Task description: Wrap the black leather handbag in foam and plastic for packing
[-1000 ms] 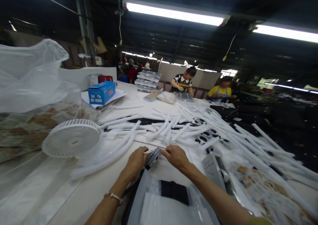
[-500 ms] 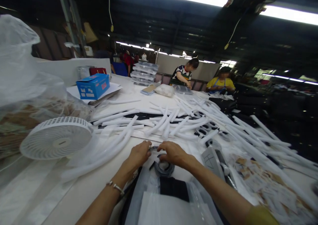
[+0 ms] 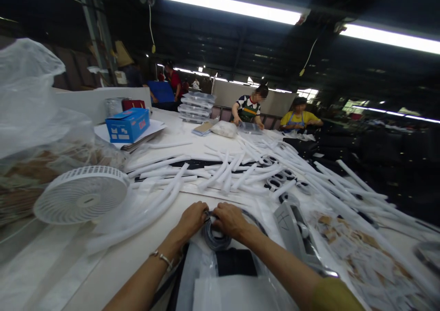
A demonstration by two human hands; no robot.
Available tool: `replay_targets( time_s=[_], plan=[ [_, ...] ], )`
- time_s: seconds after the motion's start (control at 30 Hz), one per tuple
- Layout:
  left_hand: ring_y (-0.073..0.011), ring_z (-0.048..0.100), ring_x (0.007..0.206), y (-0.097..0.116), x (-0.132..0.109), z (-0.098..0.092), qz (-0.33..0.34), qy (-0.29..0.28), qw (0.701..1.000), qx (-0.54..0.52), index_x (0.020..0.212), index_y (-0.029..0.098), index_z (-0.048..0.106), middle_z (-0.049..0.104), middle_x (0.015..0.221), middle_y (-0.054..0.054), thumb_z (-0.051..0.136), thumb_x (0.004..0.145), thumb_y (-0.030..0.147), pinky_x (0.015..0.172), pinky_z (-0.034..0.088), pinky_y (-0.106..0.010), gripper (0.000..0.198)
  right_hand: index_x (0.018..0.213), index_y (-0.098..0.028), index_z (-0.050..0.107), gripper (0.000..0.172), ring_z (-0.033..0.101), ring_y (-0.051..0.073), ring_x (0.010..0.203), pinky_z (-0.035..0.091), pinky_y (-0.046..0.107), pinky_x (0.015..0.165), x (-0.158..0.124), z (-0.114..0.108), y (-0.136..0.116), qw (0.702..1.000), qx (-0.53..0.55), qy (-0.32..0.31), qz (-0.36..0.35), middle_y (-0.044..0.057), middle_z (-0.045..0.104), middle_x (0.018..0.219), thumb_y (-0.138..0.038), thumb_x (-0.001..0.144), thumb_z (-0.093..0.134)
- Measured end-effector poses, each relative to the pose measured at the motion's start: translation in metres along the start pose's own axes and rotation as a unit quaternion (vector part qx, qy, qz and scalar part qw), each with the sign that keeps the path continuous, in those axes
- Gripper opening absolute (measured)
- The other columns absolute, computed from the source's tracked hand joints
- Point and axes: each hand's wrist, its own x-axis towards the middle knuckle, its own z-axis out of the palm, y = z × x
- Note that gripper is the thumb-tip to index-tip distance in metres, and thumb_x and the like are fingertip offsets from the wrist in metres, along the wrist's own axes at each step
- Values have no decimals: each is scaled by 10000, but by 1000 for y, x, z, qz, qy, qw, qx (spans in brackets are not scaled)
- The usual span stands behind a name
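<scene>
A round coil of dark grey strap (image 3: pixel 216 241) rests on the table in front of me, at the top end of a clear plastic package (image 3: pixel 201 260). My left hand (image 3: pixel 193 218) is closed at the coil's upper left edge, fingers curled in a pinch. From the right, my right hand (image 3: pixel 229 220) grips the coil's top, its thumb reaching down over the inner opening. The fingertips of both hands nearly meet. A thin dark band curves out on the table behind my right wrist. Inside the package lie a black piece (image 3: pixel 236 262) and a white sheet (image 3: pixel 230 290).
White wrapped tubes (image 3: pixel 227 171) lie strewn across the table beyond my hands. On the left are a white fan (image 3: pixel 82 199) and a blue box (image 3: pixel 128 125). A grey tape dispenser (image 3: pixel 292 228) and small packets (image 3: pixel 357 251) are at right. Co-workers (image 3: pixel 249 107) stand across the table.
Both hands have closed in on the coil, their fingertips coming nearer together. The coil sits slightly further left in view, and the dark band now shows behind my right wrist.
</scene>
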Motion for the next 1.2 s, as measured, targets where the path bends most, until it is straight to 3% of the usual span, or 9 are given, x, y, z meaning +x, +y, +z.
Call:
replay_targets(
  time_s=[0.2,0.4,0.5,0.7,0.87,1.03,1.13,1.2],
  plan=[
    [-179,603,977,-5,-16,-3,-2,-2,1000,-18,987,195,644,675,1014,-49,436,875,137,868,416,-267,244,995,-159,643,180,591,257,969,446,340,819,8,11,-10,999,-17,24,-15,102,663,990,-286,869,623],
    [-231,582,1013,14,-26,-6,-40,11,999,16,1002,179,634,642,1043,-79,526,883,397,843,428,-306,271,1136,-190,592,231,564,237,1013,473,316,815,8,17,-8,999,-10,45,-29,90,616,1093,-220,910,558],
    [-240,566,1050,24,-26,-5,-61,9,997,54,1020,173,618,619,1087,-90,525,877,354,849,428,-314,249,1053,-203,631,162,554,226,1050,491,302,801,9,21,-7,998,-4,50,-24,93,578,1173,-218,922,536],
    [-274,570,1034,36,-21,-6,-67,-7,988,140,1076,135,593,600,1103,-122,517,879,277,784,442,-337,254,1011,-177,645,166,579,245,973,523,335,748,14,23,-10,998,9,59,-5,103,625,1027,-242,910,531],
    [-269,567,1060,45,-24,-4,-51,-9,979,197,1141,123,589,592,1124,-139,352,957,192,767,440,-325,308,1037,-136,654,215,622,260,937,542,356,762,9,13,-14,997,31,76,7,131,657,1025,-188,849,564],
    [-248,579,1058,38,-26,2,-6,2,973,229,1134,163,619,618,1099,-115,357,947,175,837,429,-318,322,1224,-212,607,478,633,220,1041,527,288,855,-24,-12,-10,990,82,110,16,72,659,1167,-379,786,704],
    [-243,594,1053,31,-20,3,4,9,977,214,1135,208,627,640,1094,-87,392,930,218,873,424,-318,313,1140,-251,677,373,653,187,995,499,260,881,-70,-37,2,969,179,164,47,33,698,1105,-372,791,722],
    [-249,599,1058,30,-18,1,9,7,979,203,1145,200,628,649,1102,-90,405,916,235,905,418,-325,321,1020,-247,734,263,669,168,884,496,245,838,-113,-55,18,938,258,206,109,15,731,988,-309,765,747]
  ],
)
